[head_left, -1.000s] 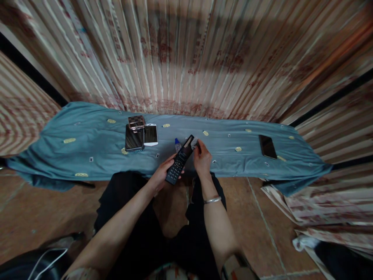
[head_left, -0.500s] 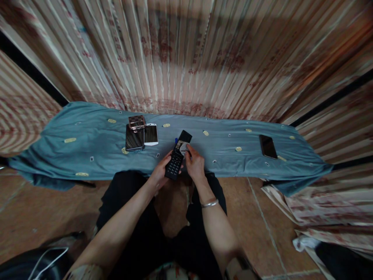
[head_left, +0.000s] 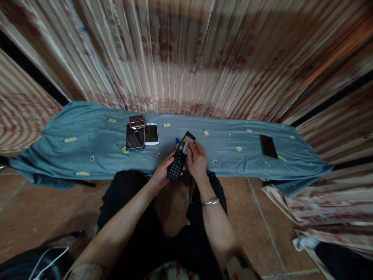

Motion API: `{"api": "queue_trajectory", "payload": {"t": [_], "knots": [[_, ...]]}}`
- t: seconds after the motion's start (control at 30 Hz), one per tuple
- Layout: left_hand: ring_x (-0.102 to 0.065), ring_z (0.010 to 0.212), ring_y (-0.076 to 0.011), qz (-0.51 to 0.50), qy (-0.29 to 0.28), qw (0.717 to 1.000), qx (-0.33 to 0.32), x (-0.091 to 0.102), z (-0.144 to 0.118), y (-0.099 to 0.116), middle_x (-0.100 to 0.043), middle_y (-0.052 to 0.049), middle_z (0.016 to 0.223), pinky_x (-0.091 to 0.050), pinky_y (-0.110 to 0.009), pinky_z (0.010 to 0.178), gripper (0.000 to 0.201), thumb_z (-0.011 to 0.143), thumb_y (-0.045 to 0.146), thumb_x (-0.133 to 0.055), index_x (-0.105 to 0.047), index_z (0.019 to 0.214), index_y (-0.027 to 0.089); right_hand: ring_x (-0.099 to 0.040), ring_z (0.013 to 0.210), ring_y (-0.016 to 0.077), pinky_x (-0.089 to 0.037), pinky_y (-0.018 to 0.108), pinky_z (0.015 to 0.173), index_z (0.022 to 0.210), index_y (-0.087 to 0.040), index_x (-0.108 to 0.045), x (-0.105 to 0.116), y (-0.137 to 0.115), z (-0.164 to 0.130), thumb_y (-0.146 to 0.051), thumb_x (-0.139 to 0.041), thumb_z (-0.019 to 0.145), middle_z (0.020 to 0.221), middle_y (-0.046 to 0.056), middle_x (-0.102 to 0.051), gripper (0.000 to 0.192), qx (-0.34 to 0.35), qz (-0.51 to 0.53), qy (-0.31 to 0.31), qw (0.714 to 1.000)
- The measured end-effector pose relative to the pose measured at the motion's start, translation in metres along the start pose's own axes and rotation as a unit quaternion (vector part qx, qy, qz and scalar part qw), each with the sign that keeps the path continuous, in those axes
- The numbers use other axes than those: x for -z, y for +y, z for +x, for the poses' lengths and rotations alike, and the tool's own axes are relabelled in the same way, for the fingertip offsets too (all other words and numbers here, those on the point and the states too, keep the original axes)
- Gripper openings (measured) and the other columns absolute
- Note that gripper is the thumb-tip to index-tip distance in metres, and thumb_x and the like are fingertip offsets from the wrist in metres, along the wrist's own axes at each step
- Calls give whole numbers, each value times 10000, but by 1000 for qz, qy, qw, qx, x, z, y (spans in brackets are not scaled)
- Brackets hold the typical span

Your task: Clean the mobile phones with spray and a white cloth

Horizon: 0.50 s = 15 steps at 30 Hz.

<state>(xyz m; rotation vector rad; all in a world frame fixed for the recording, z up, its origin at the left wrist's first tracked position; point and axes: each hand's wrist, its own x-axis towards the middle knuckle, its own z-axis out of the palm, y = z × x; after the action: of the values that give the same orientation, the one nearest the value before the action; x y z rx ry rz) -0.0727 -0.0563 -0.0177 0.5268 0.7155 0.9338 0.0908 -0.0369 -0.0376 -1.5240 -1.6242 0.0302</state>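
My left hand (head_left: 162,173) grips a black keypad phone (head_left: 178,164) from below, holding it tilted above the near edge of a blue cloth (head_left: 87,151). My right hand (head_left: 197,162) presses a small pale wipe (head_left: 187,146) against the phone's upper screen part. A small bottle with a blue cap (head_left: 176,142) stands on the cloth just behind the phone, mostly hidden by it. My right wrist carries a silver bangle (head_left: 210,202).
On the cloth at the left lie a dark smartphone (head_left: 134,139), a white smartphone (head_left: 151,134) and a checkered flip phone (head_left: 136,121). A black smartphone (head_left: 268,146) lies at the right. Striped curtains (head_left: 186,58) hang behind. A white cable (head_left: 49,259) lies at lower left.
The phone has swung more upright and closer to me. My right hand has shifted from its top end onto the screen area, rubbing with the wipe.
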Motion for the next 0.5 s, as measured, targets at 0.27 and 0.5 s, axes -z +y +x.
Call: {"api": "queue_trajectory", "payload": {"t": [0.27, 0.5], "knots": [[-746, 748, -195, 6, 28, 999, -24, 2, 0, 3, -768, -96, 1087, -618, -293, 586, 524, 940, 250, -598, -523, 1456, 197, -625, 1172, 289, -519, 483, 1056, 1256, -163, -708, -8, -13, -9, -255, -479, 1005, 1357, 178, -659, 352, 28, 12, -39, 999], [-760, 708, -226, 23, 5, 1000, 1, 1, 0, 0, -778, -116, 951, -611, -307, 573, 615, 960, 260, -569, -405, 1542, 151, -656, 1121, 258, -540, 442, 1035, 1195, -190, -742, -5, 5, 1, -205, -470, 983, 1285, 140, -712, 344, 13, 22, 1, 1000]]}}
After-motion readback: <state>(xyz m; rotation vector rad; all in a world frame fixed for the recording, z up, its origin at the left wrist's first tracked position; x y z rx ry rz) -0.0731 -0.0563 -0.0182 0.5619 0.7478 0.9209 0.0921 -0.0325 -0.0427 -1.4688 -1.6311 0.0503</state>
